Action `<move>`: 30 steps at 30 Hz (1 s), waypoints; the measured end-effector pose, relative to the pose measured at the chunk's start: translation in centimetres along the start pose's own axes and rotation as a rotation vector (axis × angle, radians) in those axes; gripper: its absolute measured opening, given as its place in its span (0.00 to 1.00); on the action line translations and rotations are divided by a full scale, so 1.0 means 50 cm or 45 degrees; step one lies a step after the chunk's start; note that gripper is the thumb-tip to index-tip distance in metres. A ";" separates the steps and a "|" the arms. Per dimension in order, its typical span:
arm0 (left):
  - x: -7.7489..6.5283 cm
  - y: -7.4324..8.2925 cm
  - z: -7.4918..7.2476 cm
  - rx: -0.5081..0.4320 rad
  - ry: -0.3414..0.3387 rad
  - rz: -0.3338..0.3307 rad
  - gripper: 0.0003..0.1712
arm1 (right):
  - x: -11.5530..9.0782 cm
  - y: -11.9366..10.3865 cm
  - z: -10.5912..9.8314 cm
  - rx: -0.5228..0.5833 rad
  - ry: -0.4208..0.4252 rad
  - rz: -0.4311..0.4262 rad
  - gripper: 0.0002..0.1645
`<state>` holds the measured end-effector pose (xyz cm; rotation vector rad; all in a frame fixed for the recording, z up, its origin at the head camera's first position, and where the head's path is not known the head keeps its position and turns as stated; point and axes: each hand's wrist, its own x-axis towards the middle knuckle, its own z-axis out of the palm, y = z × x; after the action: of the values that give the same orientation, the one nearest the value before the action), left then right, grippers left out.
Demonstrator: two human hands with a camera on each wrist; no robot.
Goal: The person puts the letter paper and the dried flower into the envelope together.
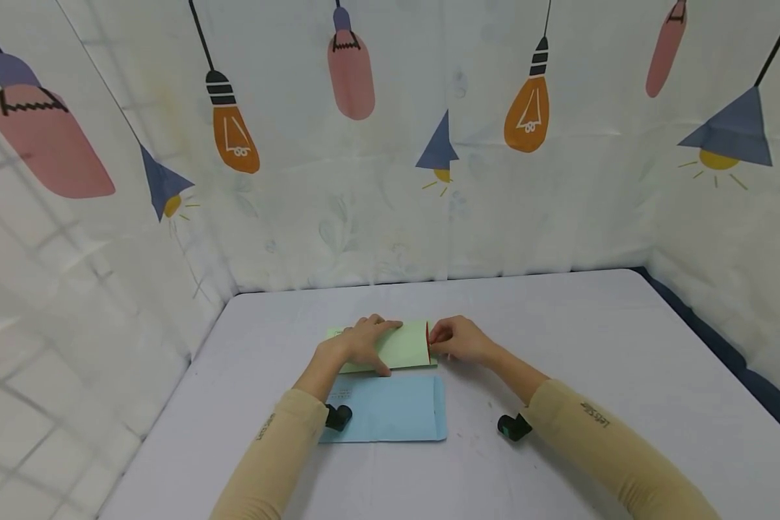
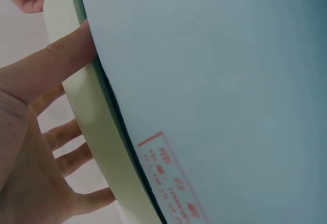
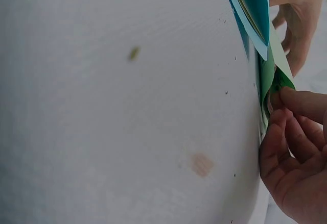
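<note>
A pale green envelope [image 1: 406, 347] lies crosswise on the table, its right end gaping with a thin red strip along the edge. My left hand [image 1: 367, 341] spans it, thumb on the near edge and fingers spread toward the far edge, and grips it between them. My right hand [image 1: 461, 339], fingers curled, pinches at the gaping end. In the right wrist view the thumb and fingertips meet at the green envelope's mouth [image 3: 282, 78]; what lies inside is hard to make out. A light blue envelope [image 1: 390, 412] lies nearer, below the left forearm.
The white table [image 1: 559, 347] has its far edge near a fabric wall [image 1: 377, 217] printed with lamps and bulbs. Small dark cameras [image 1: 513, 427] sit at both wrists. In the left wrist view, red print [image 2: 173, 178] marks the blue envelope.
</note>
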<state>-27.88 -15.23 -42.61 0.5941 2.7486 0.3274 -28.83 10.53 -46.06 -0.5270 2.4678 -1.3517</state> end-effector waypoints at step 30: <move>-0.002 -0.008 0.004 0.031 -0.009 0.023 0.57 | -0.028 0.000 -0.019 0.389 -0.176 0.068 0.20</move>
<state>-27.85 -15.60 -42.86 0.6256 2.7455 0.2955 -27.95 11.85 -45.46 -0.4608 2.0996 -1.5760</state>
